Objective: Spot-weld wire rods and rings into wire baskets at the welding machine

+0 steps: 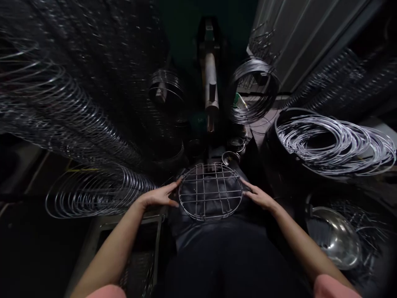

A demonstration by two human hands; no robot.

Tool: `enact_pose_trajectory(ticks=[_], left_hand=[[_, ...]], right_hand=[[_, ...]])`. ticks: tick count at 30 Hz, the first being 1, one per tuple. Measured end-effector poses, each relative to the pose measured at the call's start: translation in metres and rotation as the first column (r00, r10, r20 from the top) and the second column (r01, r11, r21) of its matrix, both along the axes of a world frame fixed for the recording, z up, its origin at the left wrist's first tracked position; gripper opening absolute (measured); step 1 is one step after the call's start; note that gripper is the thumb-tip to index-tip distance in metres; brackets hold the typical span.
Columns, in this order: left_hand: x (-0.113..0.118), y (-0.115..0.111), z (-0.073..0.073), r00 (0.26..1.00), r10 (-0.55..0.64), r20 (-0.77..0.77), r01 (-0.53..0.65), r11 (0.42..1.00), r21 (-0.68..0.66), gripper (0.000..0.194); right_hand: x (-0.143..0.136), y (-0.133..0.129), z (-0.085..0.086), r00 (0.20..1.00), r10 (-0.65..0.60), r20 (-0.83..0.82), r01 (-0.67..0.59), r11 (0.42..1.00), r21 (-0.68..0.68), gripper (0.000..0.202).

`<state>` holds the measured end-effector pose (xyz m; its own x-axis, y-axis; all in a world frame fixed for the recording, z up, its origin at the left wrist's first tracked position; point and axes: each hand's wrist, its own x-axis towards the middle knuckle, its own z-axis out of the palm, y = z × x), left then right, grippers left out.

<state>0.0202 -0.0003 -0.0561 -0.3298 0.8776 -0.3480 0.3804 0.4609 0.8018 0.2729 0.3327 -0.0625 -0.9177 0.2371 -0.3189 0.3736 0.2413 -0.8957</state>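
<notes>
A round wire rack (pixel 204 191) with crossing bars lies over my lap, in front of an upright machine arm (pixel 211 78). At the rack's left rim is my left hand (pixel 161 194), its thumb and fingers spread, the fingertips touching or very near the wire. My right hand (pixel 259 195) is at the right rim, fingers stretched toward the wire and apart. Neither hand is wrapped round the rack. Dark cloth shows through the bars.
Stacks of wire rings (pixel 93 194) stand at left. On the right are a black tub (pixel 273 142) heaped with wire rings, a shiny metal bowl (pixel 336 238) among short wire pieces, and a hanging wire coil (pixel 273 89). A metal-framed crate (pixel 159 236) sits lower left.
</notes>
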Motion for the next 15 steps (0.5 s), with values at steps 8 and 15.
enact_pose_trajectory(ticks=[8,15], left_hand=[[0.038,0.011,-0.010,0.975,0.132,-0.180,-0.154,0.981,-0.116,0.130],[0.046,0.015,-0.010,0.963,0.228,-0.147,-0.240,0.969,-0.067,0.121]], right_hand=[[0.011,-0.017,-0.005,0.998,0.052,0.037,-0.057,0.990,0.130,0.105],[0.011,-0.023,-0.017,0.999,-0.047,0.003,0.047,0.995,0.086,0.101]])
